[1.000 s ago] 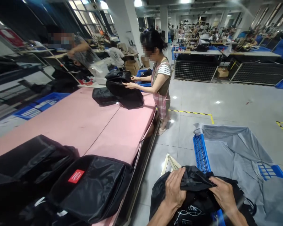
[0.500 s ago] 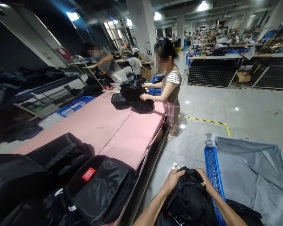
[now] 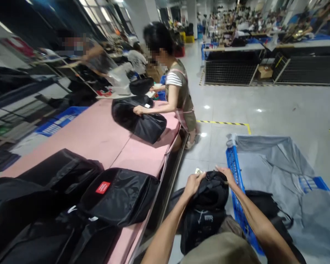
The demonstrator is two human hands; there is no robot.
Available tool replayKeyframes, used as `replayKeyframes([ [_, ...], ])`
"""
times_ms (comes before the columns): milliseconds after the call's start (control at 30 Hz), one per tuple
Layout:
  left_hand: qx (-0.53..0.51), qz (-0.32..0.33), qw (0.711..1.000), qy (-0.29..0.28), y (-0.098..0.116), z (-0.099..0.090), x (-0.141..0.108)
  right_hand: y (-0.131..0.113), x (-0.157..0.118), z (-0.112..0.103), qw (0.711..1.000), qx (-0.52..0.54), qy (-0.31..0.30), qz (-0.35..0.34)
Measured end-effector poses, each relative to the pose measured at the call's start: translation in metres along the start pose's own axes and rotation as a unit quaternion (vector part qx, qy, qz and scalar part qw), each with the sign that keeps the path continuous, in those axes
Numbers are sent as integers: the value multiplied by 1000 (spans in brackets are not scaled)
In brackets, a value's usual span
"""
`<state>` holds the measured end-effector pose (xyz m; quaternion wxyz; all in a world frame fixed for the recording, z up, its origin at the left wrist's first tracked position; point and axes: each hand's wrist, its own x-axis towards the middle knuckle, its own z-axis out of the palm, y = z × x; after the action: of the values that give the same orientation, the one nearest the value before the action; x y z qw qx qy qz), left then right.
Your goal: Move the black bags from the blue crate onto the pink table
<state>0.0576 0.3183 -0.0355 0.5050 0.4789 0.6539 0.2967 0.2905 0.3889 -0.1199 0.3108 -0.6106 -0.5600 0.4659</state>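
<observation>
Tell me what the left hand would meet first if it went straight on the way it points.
The black bag, whose top edge the left hand seems to grip. Past that, the right hand looks next in line, though depth is unclear.

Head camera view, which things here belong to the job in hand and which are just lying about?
Likely part of the job:
black fabric backpack with white print, left hand and right hand at its top;
blue plastic crate lined with grey cloth, beside it.

Apparently just lying about:
black fabric bag with red rectangular label, on the pink-topped table;
brown cardboard box, far back.
</observation>
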Motion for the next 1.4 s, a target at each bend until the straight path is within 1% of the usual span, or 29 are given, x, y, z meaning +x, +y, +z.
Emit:
replayKeyframes([
  [67,-13,9,1000,-12,-5,6,6,14,-15,-11,999,13,34,30],
  [133,-29,20,999,-13,-10,12,8,24,-35,-20,997,26,61,49],
  [200,-49,26,998,-8,-12,18,7,29,-52,-23,993,33,93,63],
  [267,-70,26,997,-3,-13,20,5,27,-63,-22,987,32,137,80],
  [333,-90,21,996,4,-14,14,4,20,-69,-22,979,31,178,96],
  [400,-108,7,994,18,-19,-4,4,8,-74,-23,975,36,196,100],
  [433,-116,-2,993,29,-23,-17,4,-1,-77,-24,977,42,188,91],
  [467,-128,-12,991,41,-29,-31,4,-9,-79,-25,982,46,166,76],
  [533,-170,-35,982,70,-46,-58,5,-27,-82,-24,994,38,89,41],
  [600,-215,-57,970,101,-66,-76,6,-41,-75,-17,1000,-17,2,9],
  [633,-231,-66,963,118,-76,-80,6,-45,-68,-13,998,-64,-27,-3],
  [667,-241,-74,959,134,-85,-81,7,-48,-58,-7,992,-114,-45,-14],
  [733,-249,-87,951,161,-99,-75,8,-49,-35,3,979,-193,-54,-28],
  [800,-260,-96,944,180,-108,-65,8,-47,-12,10,973,-226,-47,-31],
  [867,-269,-102,938,193,-113,-59,3,-46,3,12,970,-236,-40,-33],
  [933,-279,-109,933,201,-117,-56,-8,-45,6,10,968,-244,-34,-39],
  [1000,-291,-119,928,202,-122,-56,-25,-41,-2,5,967,-250,-25,-41],
  [1100,-317,-135,920,188,-132,-50,-54,-23,-33,-11,966,-255,-3,-31],
  [1133,-339,-142,913,178,-135,-45,-63,-13,-46,-18,965,-260,4,-25],
  [1200,-402,-164,887,156,-141,-32,-79,16,-76,-34,968,-250,28,7],
  [1233,-435,-178,871,146,-143,-24,-86,33,-93,-42,973,-225,45,34],
  [1300,-482,-203,841,136,-147,-6,-97,67,-125,-54,983,-113,91,109],
  [1333,-497,-212,831,132,-148,3,-102,83,-142,-57,982,-56,114,143],
  [1400,-510,-215,822,130,-151,21,-110,109,-172,-54,971,10,146,188],
])
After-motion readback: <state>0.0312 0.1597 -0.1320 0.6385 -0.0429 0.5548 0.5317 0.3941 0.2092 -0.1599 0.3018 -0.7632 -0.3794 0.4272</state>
